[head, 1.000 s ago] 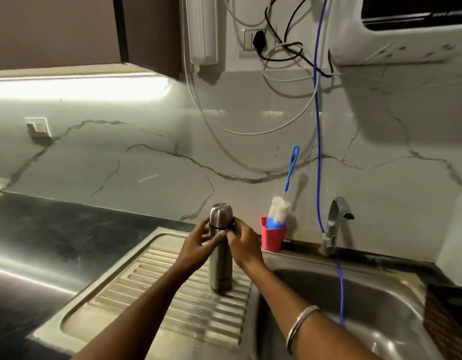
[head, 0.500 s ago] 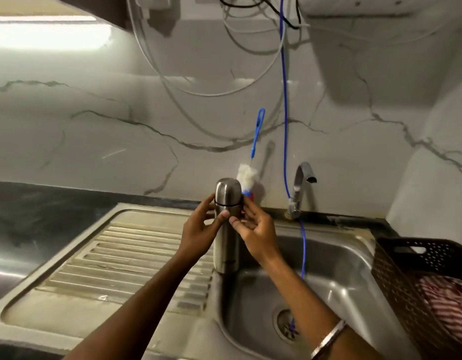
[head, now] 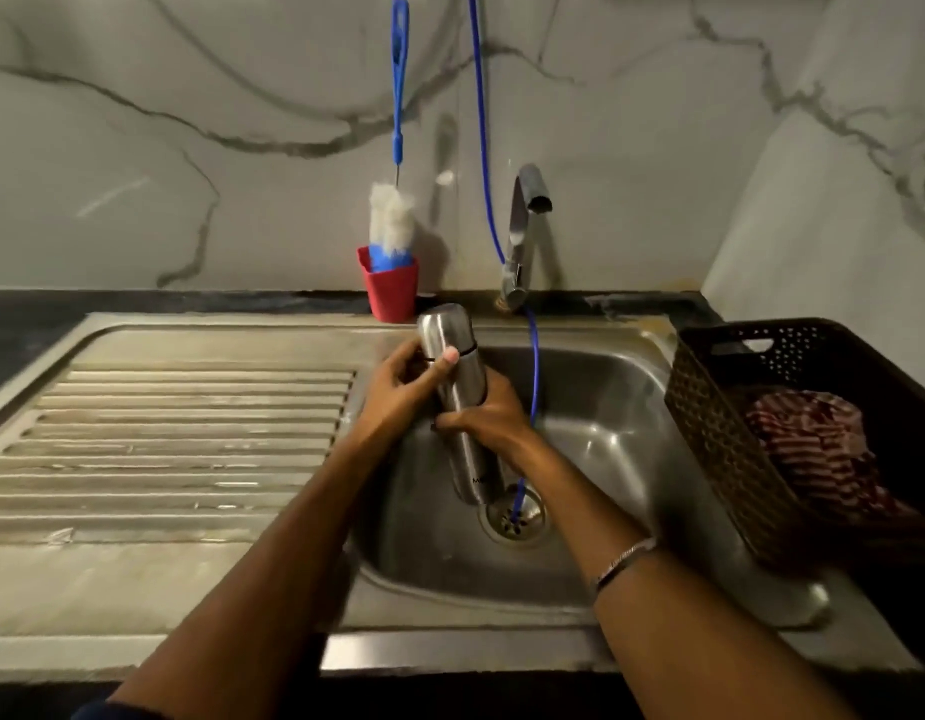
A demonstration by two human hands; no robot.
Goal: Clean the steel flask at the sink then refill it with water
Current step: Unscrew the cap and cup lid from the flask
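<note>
Flask is being held over the sink basin, tilted, cap end pointing far, base hanging just above the drain. Cap end is being gripped by the left hand, thumb pressed on the seam below the cap. Body is being gripped mid-length by the right hand, fingers wrapped around it. Tap is being seen at the far edge of the sink, a blue hose running down past it into the drain. Red cup with a bottle brush is standing left of the tap. Dark basket holding striped cloth is sitting at right. Drainboard is lying at left.
</note>
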